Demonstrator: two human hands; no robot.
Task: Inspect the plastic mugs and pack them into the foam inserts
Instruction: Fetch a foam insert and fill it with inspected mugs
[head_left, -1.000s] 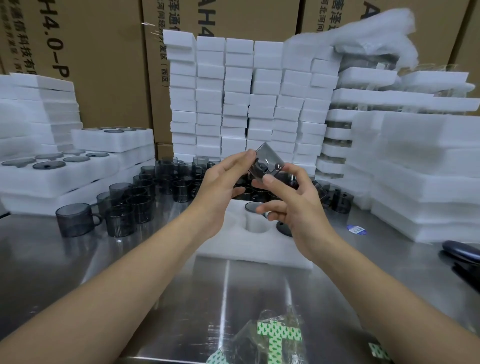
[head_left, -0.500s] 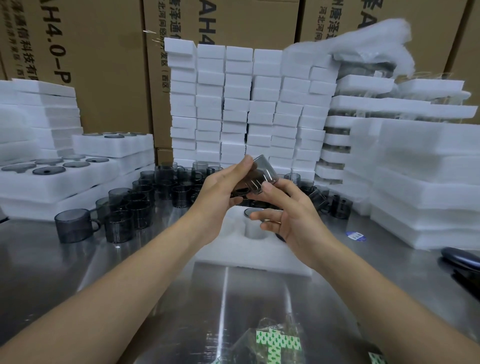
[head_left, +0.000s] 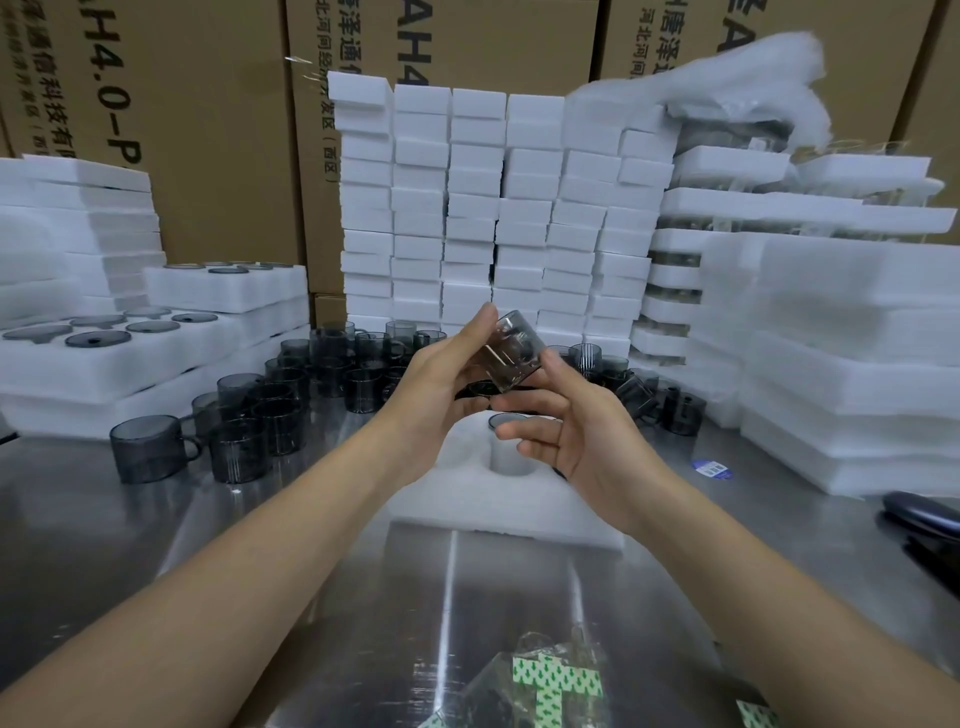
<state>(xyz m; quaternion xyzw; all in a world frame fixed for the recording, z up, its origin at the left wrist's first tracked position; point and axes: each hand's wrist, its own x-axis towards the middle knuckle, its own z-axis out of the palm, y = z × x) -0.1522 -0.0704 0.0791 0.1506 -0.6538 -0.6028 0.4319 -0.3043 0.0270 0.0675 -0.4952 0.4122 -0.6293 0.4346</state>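
A smoky grey plastic mug (head_left: 511, 351) is held tilted in the air between both hands, above a white foam insert (head_left: 498, 499) that lies on the steel table. My left hand (head_left: 441, 379) grips the mug from the left with fingers along its side. My right hand (head_left: 566, 421) holds it from below and right, thumb on the wall, lower fingers spread loosely. One round pocket (head_left: 511, 457) of the insert shows between my wrists. A crowd of loose grey mugs (head_left: 270, 410) stands behind and left.
Stacks of white foam blocks (head_left: 498, 218) rise behind, foam sheets (head_left: 852, 374) at the right, filled inserts (head_left: 130, 343) at the left, cardboard boxes (head_left: 171, 124) beyond. A plastic bag with green print (head_left: 540, 680) lies at the near edge, a dark object (head_left: 919, 514) at far right.
Both hands turned the mug in place; it tipped and shifted slightly right while staying above the insert. My right thumb slid along its wall.
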